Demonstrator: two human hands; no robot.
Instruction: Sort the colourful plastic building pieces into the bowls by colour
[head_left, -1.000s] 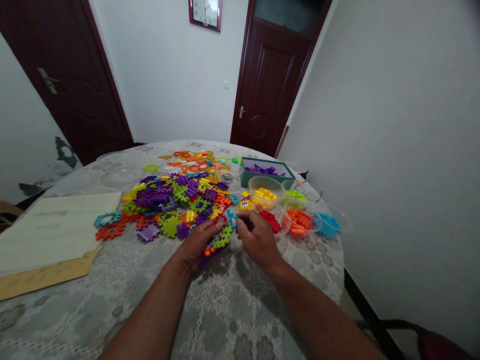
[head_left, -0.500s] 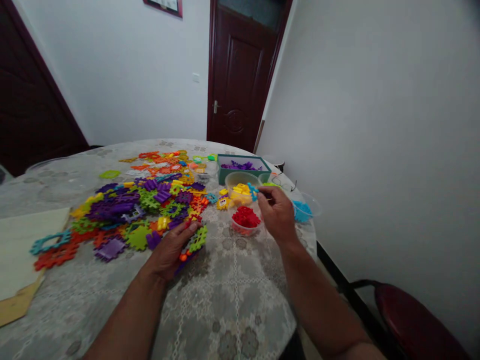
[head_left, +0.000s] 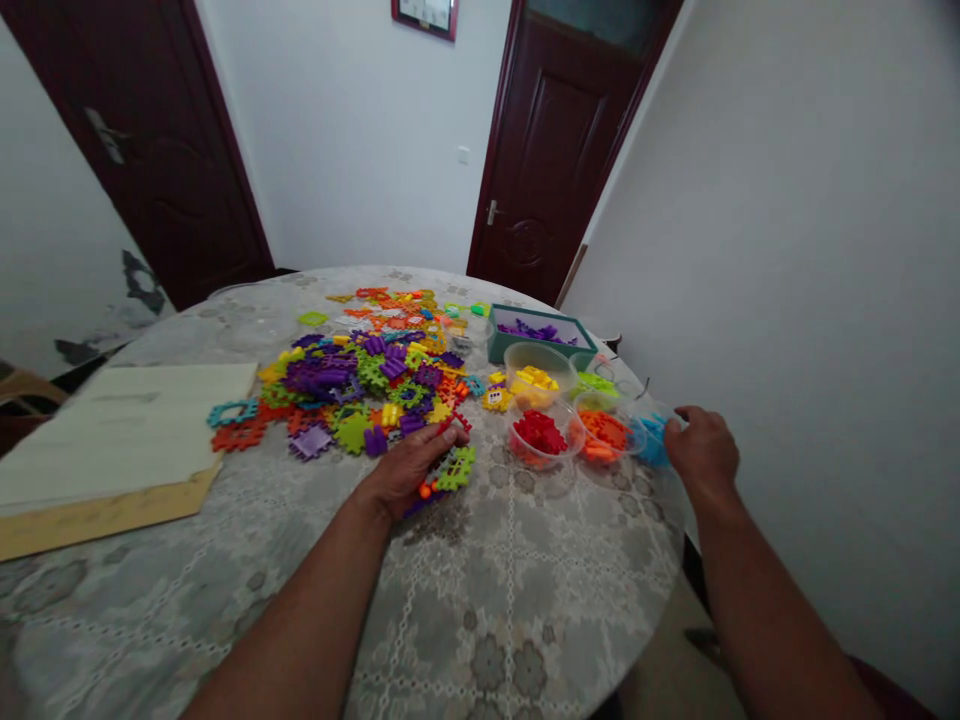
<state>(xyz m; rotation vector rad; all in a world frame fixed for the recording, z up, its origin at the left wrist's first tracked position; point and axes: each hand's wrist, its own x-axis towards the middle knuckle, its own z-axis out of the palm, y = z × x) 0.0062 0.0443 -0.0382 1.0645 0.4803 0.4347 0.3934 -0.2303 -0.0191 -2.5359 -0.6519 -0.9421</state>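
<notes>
My left hand (head_left: 421,462) is wrapped round a small bunch of plastic building pieces: a green toothed piece (head_left: 456,468), with orange, red, grey and purple bits beside it. It rests near the front of a large mixed pile of toothed building pieces (head_left: 352,375). At the far right of the table my right hand (head_left: 703,448) has its thumb and fingers pinched together at the edge of a clear bowl with blue pieces (head_left: 654,442). Whether a piece is between those fingertips is hidden.
Clear bowls with red pieces (head_left: 540,432), orange pieces (head_left: 602,432) and yellow pieces (head_left: 535,382) stand left of the blue bowl. Behind them is a green box (head_left: 510,350) with purple pieces. Cardboard sheets (head_left: 112,430) lie at left. The table edge and wall border the right side.
My right hand has moved right, from above the red and yellow bowls to the blue bowl; the blue piece it held no longer shows. My left hand keeps its bunch. The view has turned left.
</notes>
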